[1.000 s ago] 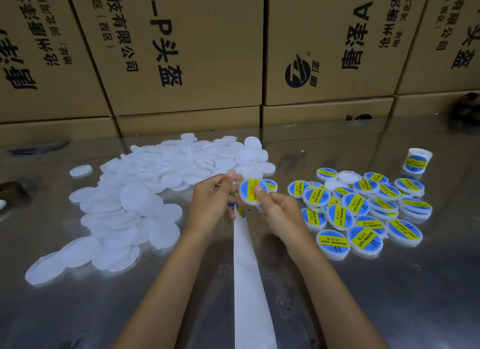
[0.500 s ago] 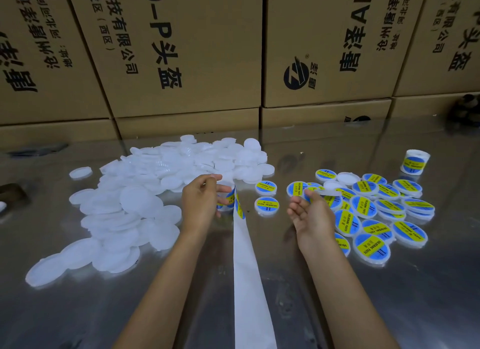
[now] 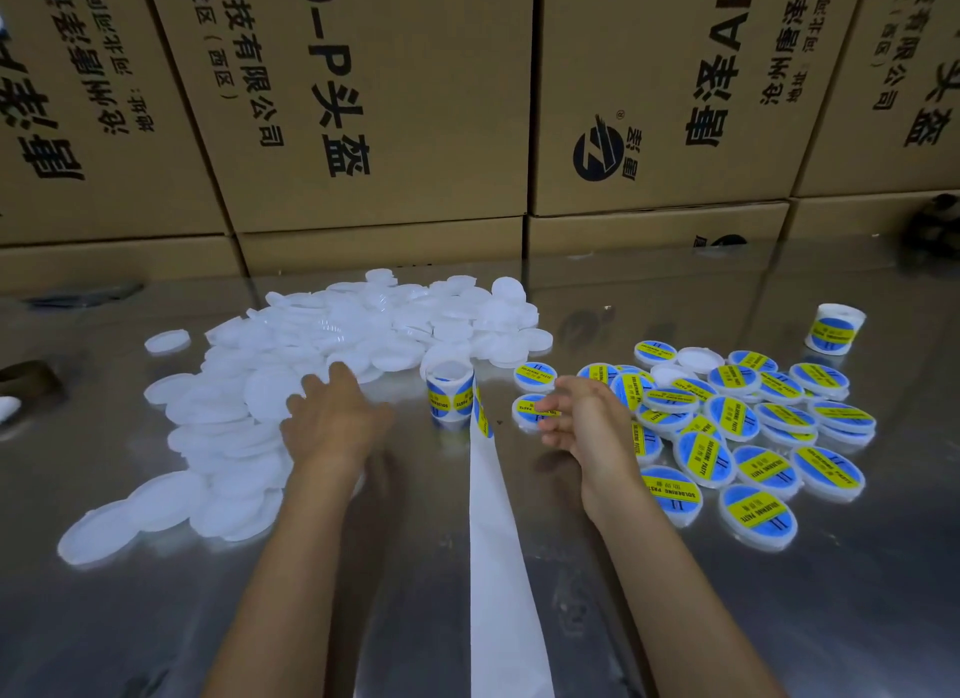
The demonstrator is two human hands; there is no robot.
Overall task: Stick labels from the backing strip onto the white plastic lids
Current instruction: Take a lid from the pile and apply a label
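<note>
The left hand [image 3: 332,422] lay flat with straight fingers on the pile of plain white lids [image 3: 322,365]. The right hand [image 3: 582,417] hung loose, holding nothing, beside the labelled lids [image 3: 753,437]. The label roll [image 3: 450,395] stood between them, its backing strip [image 3: 498,567] trailing.

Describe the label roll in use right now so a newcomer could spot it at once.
Start at the white backing strip running up the middle of the shiny table. At its far end, between the left hand and right hand, stands the label roll. Unlike the second roll far right, its strip trails out toward the person.
</note>
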